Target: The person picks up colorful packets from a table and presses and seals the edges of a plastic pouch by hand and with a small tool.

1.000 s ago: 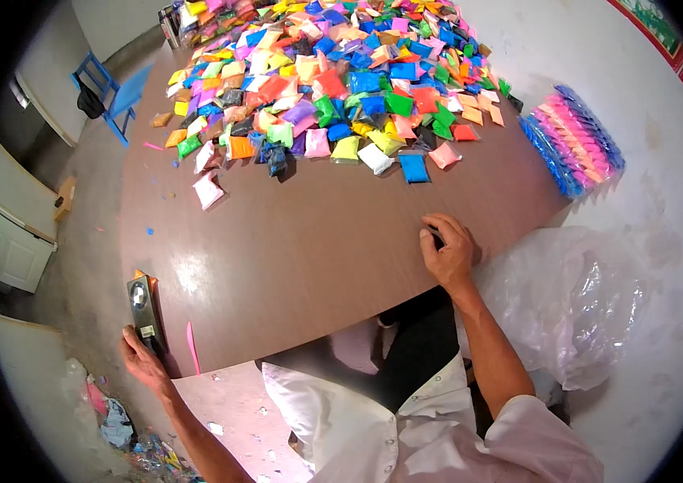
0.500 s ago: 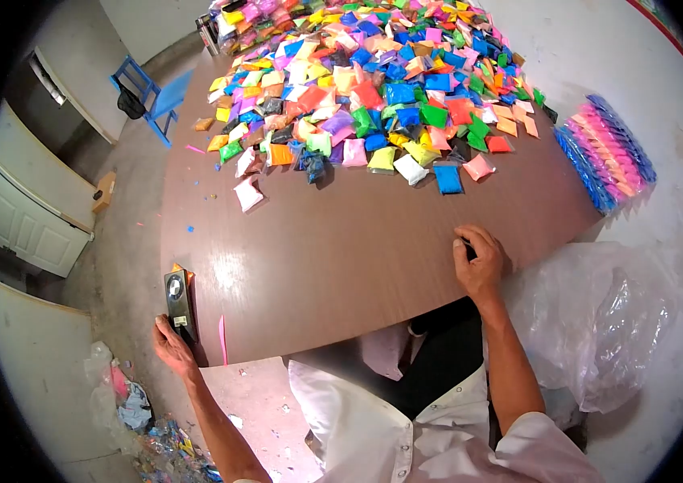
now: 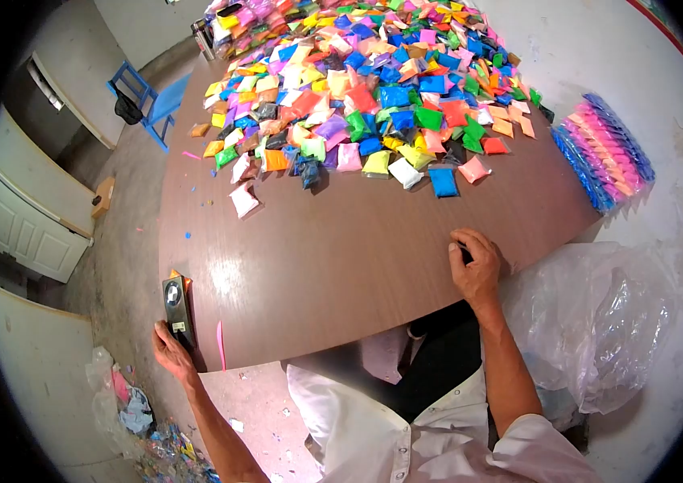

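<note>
My left hand (image 3: 172, 352) is at the left front corner of the brown table, its fingers stretched along the near left side of a black, box-shaped device (image 3: 178, 310) with a round dial. A bit of orange packet (image 3: 186, 282) shows behind the device. To its right lies a thin pink strip (image 3: 221, 346). My right hand (image 3: 478, 270) rests near the table's front right edge, fingers curled toward the thumb. Something dark shows in the gap between them; whether it is an object or shadow is unclear.
Small colourful packets (image 3: 349, 105) are heaped over the far part of the table (image 3: 317, 266). A bundle of blue, pink and orange packets (image 3: 603, 153) lies at the right edge. Clear plastic bags (image 3: 599, 322) hang at the right. A blue chair (image 3: 148, 101) stands at the far left.
The view has shifted slightly. Both hands stay almost where they were, the left beside the device and the right curled on the table.
</note>
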Action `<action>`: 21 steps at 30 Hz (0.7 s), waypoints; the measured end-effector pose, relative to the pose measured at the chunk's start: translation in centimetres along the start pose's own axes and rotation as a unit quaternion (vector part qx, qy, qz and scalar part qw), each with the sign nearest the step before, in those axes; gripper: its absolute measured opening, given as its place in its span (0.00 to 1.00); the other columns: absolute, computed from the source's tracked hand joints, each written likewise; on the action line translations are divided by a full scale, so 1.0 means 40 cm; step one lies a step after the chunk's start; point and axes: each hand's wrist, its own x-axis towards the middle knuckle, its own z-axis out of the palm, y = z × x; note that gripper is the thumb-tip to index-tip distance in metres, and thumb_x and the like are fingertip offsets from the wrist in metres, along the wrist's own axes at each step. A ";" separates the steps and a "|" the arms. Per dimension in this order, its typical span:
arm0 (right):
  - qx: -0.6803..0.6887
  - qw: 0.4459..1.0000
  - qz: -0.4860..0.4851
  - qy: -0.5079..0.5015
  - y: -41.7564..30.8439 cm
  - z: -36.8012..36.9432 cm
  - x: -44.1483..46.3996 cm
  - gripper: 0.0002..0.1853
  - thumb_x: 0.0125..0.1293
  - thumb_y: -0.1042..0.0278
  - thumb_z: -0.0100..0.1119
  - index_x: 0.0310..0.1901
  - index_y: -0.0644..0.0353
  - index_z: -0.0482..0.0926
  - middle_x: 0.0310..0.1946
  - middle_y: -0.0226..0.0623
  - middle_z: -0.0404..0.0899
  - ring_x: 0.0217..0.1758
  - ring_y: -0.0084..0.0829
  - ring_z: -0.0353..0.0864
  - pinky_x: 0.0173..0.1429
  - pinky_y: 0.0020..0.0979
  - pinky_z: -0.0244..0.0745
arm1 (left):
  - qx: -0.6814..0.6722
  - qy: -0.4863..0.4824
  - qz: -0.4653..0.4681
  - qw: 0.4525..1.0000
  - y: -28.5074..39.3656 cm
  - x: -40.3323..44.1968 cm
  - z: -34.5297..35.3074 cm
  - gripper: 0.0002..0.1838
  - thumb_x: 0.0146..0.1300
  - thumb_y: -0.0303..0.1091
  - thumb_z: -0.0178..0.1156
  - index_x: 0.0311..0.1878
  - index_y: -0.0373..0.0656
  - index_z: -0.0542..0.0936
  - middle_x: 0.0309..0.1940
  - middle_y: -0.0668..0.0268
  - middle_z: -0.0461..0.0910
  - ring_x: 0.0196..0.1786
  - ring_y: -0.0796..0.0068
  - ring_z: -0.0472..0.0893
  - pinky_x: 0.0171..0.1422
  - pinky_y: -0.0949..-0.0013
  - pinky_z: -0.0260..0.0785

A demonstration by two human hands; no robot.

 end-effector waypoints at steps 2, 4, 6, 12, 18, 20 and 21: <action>0.000 1.000 -0.002 0.004 0.001 0.001 -0.002 0.11 0.64 0.70 0.64 0.47 0.60 0.86 0.49 0.39 0.87 0.55 0.42 0.85 0.64 0.43 0.73 | 0.008 -0.011 -0.006 1.000 -0.015 0.006 -0.006 0.27 0.81 0.49 0.53 0.49 0.28 0.83 0.40 0.59 0.85 0.42 0.72 0.79 0.51 0.66 0.73; 0.000 1.000 -0.004 0.007 0.003 0.003 -0.003 0.11 0.64 0.70 0.65 0.47 0.60 0.86 0.49 0.39 0.87 0.55 0.42 0.85 0.64 0.42 0.73 | 0.016 -0.022 -0.013 1.000 -0.017 0.007 -0.007 0.27 0.81 0.49 0.53 0.49 0.28 0.83 0.40 0.59 0.85 0.42 0.72 0.79 0.51 0.66 0.73; -0.002 1.000 -0.012 0.010 0.007 0.005 -0.003 0.11 0.64 0.70 0.65 0.47 0.59 0.86 0.49 0.39 0.87 0.54 0.42 0.85 0.64 0.42 0.73 | 0.011 -0.017 -0.020 1.000 -0.010 0.005 -0.007 0.29 0.80 0.52 0.53 0.51 0.28 0.83 0.44 0.56 0.86 0.46 0.69 0.81 0.55 0.64 0.73; -0.001 1.000 -0.006 0.003 0.002 0.002 -0.001 0.11 0.63 0.70 0.65 0.47 0.60 0.86 0.49 0.40 0.87 0.55 0.43 0.85 0.64 0.43 0.73 | 0.039 -0.029 -0.013 0.999 0.011 0.001 -0.013 0.29 0.81 0.52 0.52 0.51 0.28 0.83 0.43 0.55 0.86 0.45 0.68 0.81 0.55 0.63 0.73; -0.011 0.999 -0.034 0.001 0.004 0.003 0.001 0.11 0.63 0.70 0.65 0.47 0.60 0.86 0.49 0.40 0.87 0.54 0.45 0.85 0.63 0.43 0.73 | 0.032 -0.017 -0.008 0.999 0.001 0.003 -0.005 0.28 0.81 0.51 0.52 0.51 0.28 0.83 0.43 0.57 0.86 0.45 0.70 0.81 0.54 0.65 0.73; -0.012 1.000 -0.023 -0.005 -0.008 -0.001 0.001 0.11 0.63 0.70 0.66 0.46 0.60 0.86 0.48 0.40 0.87 0.54 0.45 0.85 0.62 0.44 0.74 | 0.018 -0.021 -0.005 1.000 -0.008 0.004 -0.004 0.27 0.81 0.50 0.53 0.50 0.28 0.82 0.41 0.59 0.85 0.43 0.72 0.79 0.52 0.66 0.73; -0.014 1.000 -0.012 -0.010 -0.014 -0.002 0.004 0.11 0.63 0.69 0.66 0.46 0.60 0.87 0.48 0.41 0.87 0.53 0.45 0.85 0.62 0.44 0.74 | 0.004 -0.025 -0.002 1.000 -0.015 0.006 -0.005 0.26 0.81 0.49 0.54 0.49 0.28 0.82 0.39 0.61 0.84 0.41 0.74 0.77 0.51 0.66 0.72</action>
